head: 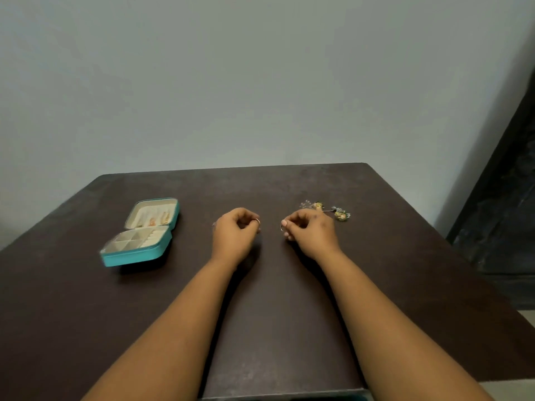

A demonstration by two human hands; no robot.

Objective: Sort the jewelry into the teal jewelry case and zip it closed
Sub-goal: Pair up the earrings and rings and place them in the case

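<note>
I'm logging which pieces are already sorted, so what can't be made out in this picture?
Head view, the only one:
- Pieces in the teal case lid: too small and blurred to identify.
- Small rings pinched by the left hand and right hand: largely hidden by fingers.
- Jewelry pile: partly behind the right hand, too tiny to count.
- Table near edge: cut off by the frame.
</note>
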